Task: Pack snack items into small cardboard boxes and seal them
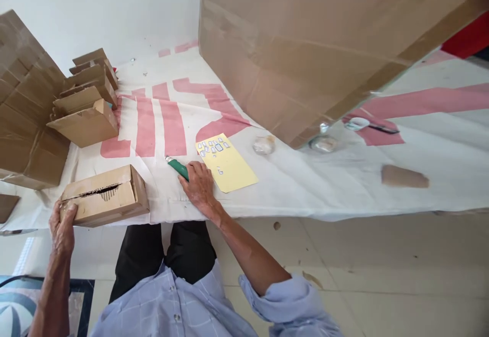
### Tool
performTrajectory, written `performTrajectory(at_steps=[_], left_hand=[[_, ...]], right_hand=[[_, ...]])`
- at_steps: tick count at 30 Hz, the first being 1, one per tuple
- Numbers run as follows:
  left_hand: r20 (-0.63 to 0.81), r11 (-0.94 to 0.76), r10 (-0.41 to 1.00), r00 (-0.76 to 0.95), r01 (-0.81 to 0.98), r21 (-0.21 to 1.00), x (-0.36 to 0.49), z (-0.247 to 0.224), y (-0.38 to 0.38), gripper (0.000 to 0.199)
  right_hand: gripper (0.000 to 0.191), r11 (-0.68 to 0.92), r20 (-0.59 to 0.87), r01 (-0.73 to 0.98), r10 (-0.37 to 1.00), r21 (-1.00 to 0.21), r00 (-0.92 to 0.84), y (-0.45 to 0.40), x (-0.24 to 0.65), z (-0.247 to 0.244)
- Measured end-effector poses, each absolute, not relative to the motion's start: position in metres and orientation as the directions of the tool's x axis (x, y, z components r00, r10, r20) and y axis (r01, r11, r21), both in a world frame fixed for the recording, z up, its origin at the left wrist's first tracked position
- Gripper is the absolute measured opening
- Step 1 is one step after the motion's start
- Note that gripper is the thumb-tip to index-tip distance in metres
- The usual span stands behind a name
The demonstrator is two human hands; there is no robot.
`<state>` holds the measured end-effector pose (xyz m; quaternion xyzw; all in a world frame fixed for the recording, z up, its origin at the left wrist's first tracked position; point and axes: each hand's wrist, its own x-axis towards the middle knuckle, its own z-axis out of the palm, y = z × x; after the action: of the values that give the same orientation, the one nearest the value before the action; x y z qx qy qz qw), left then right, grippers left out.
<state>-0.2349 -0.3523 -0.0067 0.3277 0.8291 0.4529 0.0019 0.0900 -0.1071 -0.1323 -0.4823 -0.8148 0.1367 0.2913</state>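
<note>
At the near left of the surface (pixel 298 194), my left hand (pixel 63 222) is partly spread, gripping a box (pixel 107 199) by one end; rightward, my right hand (pixel 198 183) is curled round a cutter (pixel 178 167), beside a yellow card (pixel 235 170).

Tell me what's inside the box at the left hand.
The box, gripped at one end by the left hand, shows only a dark, ragged slit; any contents are covered and cannot be seen.

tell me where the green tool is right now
In the head view, left of centre, the green tool is in the right hand, between the box and the yellow sheet.
</note>
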Motion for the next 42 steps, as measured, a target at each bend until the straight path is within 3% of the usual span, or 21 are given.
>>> performTrajectory(at_steps=[4,9,16,19,24,30,34,38,42], left_hand=[[0.278,0.377,0.527,-0.803,0.514,0.771,-0.231,-0.011,-0.351,0.059],[0.259,0.312,0.634,-0.729,0.548,0.776,-0.225,-0.005,-0.352,0.063],[0.282,0.005,0.885,-0.371,0.613,0.790,-0.255,-0.008,-0.361,0.048],[0.283,-0.072,0.911,-0.299,0.560,0.825,-0.266,-0.014,-0.355,0.048],[0.311,-0.096,0.913,-0.265,0.602,0.793,-0.270,-0.019,-0.346,0.044],[0.292,-0.078,0.934,-0.205,0.682,0.727,-0.271,-0.024,-0.346,0.065],[0.287,-0.069,0.939,-0.189,0.714,0.697,-0.271,-0.022,-0.345,0.081],[0.188,0.026,0.957,-0.222,0.709,0.705,-0.268,-0.015,-0.343,0.100],[0.164,0.031,0.963,-0.215,0.688,0.725,-0.266,-0.011,-0.340,0.104]], right_hand=[[0.018,0.525,0.391,0.673,0.848,-0.521,-0.359,-0.105,0.090,-0.133],[0.016,0.501,0.380,0.731,0.858,-0.463,-0.347,-0.104,0.087,-0.141],[0.027,0.583,0.525,0.663,0.788,-0.470,-0.320,-0.111,0.092,-0.143],[0.027,0.624,0.553,0.535,0.773,-0.570,-0.313,-0.120,0.083,-0.117],[0.028,0.565,0.453,0.243,0.800,-0.788,-0.393,-0.144,0.056,-0.060],[0.023,0.552,0.421,0.136,0.752,-0.822,-0.507,-0.153,0.047,-0.029],[0.025,0.525,0.368,0.153,0.748,-0.837,-0.553,-0.153,0.048,-0.023],[0.025,0.521,0.356,0.165,0.749,-0.837,-0.559,-0.151,0.052,-0.023],[0.024,0.531,0.365,0.231,0.780,-0.815,-0.508,-0.139,0.057,-0.028]])
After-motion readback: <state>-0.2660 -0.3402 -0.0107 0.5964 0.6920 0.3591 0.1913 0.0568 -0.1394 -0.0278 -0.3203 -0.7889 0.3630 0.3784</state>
